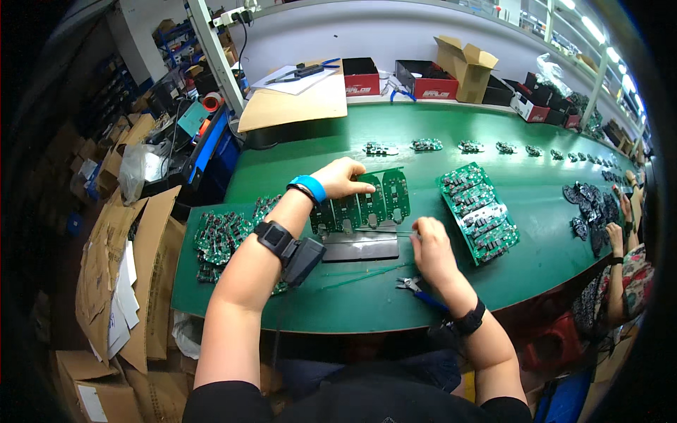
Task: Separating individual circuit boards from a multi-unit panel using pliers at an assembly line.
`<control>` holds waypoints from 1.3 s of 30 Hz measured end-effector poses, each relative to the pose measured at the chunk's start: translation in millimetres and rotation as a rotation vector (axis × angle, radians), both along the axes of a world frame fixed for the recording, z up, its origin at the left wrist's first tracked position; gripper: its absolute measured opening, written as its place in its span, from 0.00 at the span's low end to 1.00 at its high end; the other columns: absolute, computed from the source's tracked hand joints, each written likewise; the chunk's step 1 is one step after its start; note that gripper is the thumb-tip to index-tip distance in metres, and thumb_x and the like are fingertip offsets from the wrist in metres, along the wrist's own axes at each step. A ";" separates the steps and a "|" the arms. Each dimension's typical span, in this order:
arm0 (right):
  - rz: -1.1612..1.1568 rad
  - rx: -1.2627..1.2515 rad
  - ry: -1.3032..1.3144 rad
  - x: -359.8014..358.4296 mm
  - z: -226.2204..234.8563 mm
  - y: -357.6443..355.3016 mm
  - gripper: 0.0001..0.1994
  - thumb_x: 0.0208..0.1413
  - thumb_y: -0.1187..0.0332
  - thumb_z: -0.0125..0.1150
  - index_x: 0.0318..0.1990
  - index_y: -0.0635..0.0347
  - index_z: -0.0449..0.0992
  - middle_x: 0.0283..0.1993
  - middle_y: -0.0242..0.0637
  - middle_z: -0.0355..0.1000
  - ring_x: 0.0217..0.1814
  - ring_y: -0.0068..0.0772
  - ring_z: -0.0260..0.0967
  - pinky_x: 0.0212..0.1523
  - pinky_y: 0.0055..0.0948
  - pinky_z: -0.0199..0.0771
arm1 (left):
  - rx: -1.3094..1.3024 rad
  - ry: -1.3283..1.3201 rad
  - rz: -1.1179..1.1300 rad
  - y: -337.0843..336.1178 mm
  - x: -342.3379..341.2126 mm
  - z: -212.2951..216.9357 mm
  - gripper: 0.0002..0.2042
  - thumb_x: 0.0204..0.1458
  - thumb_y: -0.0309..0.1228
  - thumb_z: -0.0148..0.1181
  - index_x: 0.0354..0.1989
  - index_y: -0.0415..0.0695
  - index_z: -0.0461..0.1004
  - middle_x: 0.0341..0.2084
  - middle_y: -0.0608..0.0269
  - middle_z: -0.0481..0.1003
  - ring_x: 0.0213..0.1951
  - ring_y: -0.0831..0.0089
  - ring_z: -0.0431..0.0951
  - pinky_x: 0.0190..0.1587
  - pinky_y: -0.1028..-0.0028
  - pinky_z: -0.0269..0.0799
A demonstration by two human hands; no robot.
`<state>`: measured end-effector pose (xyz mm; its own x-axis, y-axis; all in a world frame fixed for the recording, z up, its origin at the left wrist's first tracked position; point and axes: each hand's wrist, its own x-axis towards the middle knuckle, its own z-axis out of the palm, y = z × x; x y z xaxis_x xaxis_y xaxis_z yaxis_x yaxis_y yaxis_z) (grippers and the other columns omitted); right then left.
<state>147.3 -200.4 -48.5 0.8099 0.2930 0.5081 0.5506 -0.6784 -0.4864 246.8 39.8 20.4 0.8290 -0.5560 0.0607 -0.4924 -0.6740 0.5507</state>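
My left hand [341,179] is closed on the upper edge of a green circuit board panel [371,204], which stands tilted and is made of several joined boards. Below its lower edge lies a dark flat block [360,247]. Beside the panel, my right hand [434,252] pinches the end of a thin green board strip [395,233]; whether the strip is still joined to the panel is hard to make out. Loose green strips [364,276] lie in front of the block. Blue-handled cutters [421,292] rest close to my right wrist.
A stack of populated panels [479,213] lies to the right, and a heap of small boards [220,240] to the left. Single boards [427,144] form a row along the far side. Boxes [362,76] line the back. A co-worker's hand [615,238] is near black parts [591,208].
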 end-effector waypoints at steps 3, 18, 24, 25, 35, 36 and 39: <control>0.027 -0.166 -0.086 16.1 -5.8 -1.7 0.15 0.40 0.81 0.55 0.39 0.65 0.69 0.36 0.45 0.65 0.41 0.46 0.62 0.42 0.39 0.65 | -0.090 0.064 0.057 3.0 -10.9 10.0 0.22 0.47 0.44 0.63 0.16 0.39 0.64 0.12 0.73 0.57 0.20 0.84 0.55 0.20 0.75 0.52; 0.345 -0.405 -0.713 -4.8 55.0 22.7 0.14 0.40 0.72 0.59 0.39 0.52 0.75 0.44 0.33 0.70 0.51 0.35 0.65 0.46 0.38 0.65 | -0.465 0.654 0.084 14.3 -51.9 -9.6 0.14 0.51 0.41 0.60 0.36 0.41 0.76 0.27 0.74 0.73 0.29 0.87 0.67 0.32 0.81 0.64; 0.295 -0.200 -0.223 31.3 63.7 31.0 0.04 0.46 0.69 0.58 0.30 0.55 0.73 0.29 0.33 0.72 0.33 0.36 0.66 0.37 0.32 0.63 | -0.336 0.535 0.189 29.3 -65.1 24.7 0.32 0.54 0.60 0.37 0.44 0.43 0.74 0.40 0.58 0.75 0.45 0.68 0.74 0.47 0.64 0.67; 0.288 -0.187 -0.190 33.5 62.8 33.8 0.05 0.48 0.68 0.57 0.31 0.57 0.74 0.28 0.35 0.72 0.34 0.40 0.67 0.36 0.35 0.64 | -0.311 0.509 0.177 29.4 -68.4 25.0 0.31 0.55 0.59 0.38 0.43 0.43 0.74 0.39 0.58 0.75 0.44 0.68 0.74 0.46 0.66 0.67; 0.169 -0.141 -0.072 37.6 53.6 48.1 0.06 0.49 0.66 0.56 0.30 0.59 0.73 0.28 0.40 0.72 0.35 0.44 0.69 0.37 0.39 0.68 | -0.299 0.274 0.115 23.8 -75.9 -0.9 0.15 0.48 0.38 0.63 0.34 0.36 0.75 0.25 0.66 0.75 0.29 0.82 0.71 0.33 0.78 0.68; 0.191 -0.153 -0.057 35.5 53.4 48.3 0.06 0.49 0.67 0.57 0.30 0.60 0.72 0.28 0.40 0.71 0.35 0.44 0.68 0.36 0.38 0.67 | -0.235 0.247 0.146 23.6 -76.4 1.0 0.14 0.47 0.37 0.64 0.33 0.36 0.76 0.24 0.66 0.75 0.28 0.82 0.71 0.32 0.78 0.68; 0.223 -0.161 -0.066 31.8 50.5 46.3 0.06 0.49 0.67 0.57 0.30 0.60 0.72 0.28 0.40 0.70 0.34 0.44 0.67 0.35 0.38 0.67 | -0.203 0.168 0.117 22.3 -78.3 2.8 0.13 0.47 0.36 0.64 0.32 0.37 0.76 0.23 0.63 0.75 0.27 0.82 0.71 0.31 0.78 0.68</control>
